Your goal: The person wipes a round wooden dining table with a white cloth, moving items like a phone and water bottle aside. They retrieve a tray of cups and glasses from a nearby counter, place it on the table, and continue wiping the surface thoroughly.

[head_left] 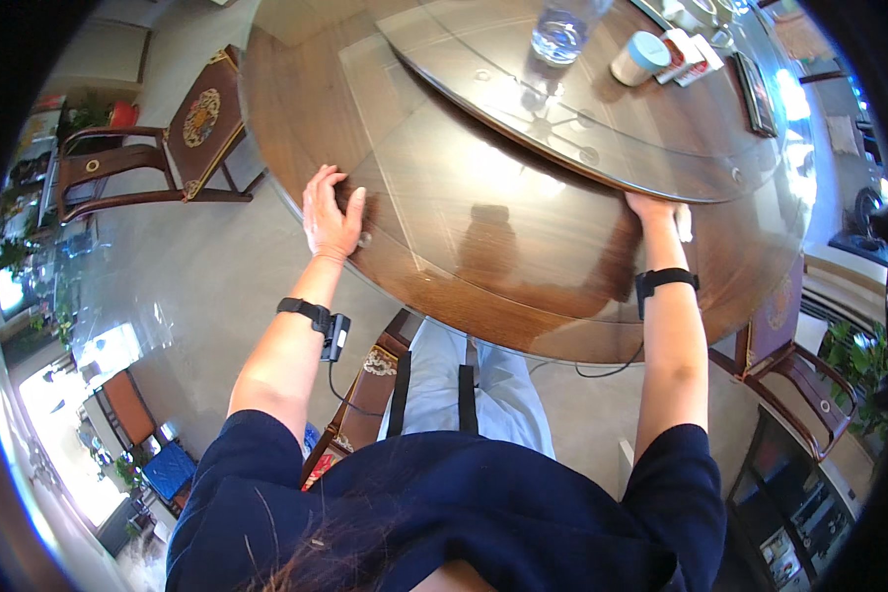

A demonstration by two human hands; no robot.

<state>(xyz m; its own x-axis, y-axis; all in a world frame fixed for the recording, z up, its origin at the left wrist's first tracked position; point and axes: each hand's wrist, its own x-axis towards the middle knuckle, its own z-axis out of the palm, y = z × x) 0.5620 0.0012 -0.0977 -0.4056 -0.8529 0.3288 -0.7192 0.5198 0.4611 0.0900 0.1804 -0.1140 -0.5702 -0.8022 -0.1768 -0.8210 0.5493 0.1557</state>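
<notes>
My left hand (330, 215) lies flat, fingers apart, on the near left edge of a large round wooden table (464, 286) with a glass top. My right hand (661, 212) rests at the rim of the raised glass turntable (602, 148) and holds a white cloth (684, 223) against the table. Both wrists wear black bands; a small black device with a cable hangs from the left one.
On the turntable stand a clear plastic water bottle (562, 30), a white lidded jar (638, 57), small boxes (689, 57) and a dark tray (757, 94). Carved wooden chairs stand at the left (158, 148), right (789, 365) and under me (365, 385). Floor is glossy tile.
</notes>
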